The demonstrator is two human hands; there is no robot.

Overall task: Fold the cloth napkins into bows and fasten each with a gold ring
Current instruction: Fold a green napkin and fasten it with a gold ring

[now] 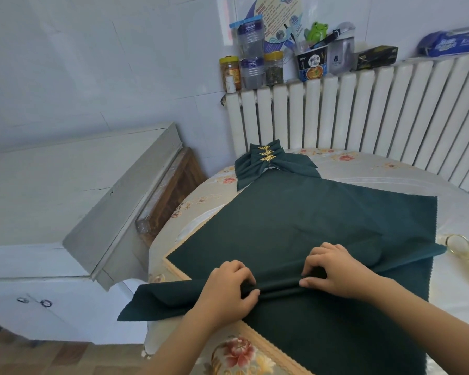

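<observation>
A lived-in home, likely a kitchen or dining corner. The walls (79, 63) are white tile, and a white radiator (363, 109) runs along the far one. Its top serves as a shelf for jars (251, 69), a noodle cup (312, 63) stuffed with pens, a green frog figure (318, 30) and a roll (450, 43) printed "Kitchen". The round bench (390, 169) wears a flowered cover, and a worn white cabinet (65, 185) stands just beside it.
</observation>
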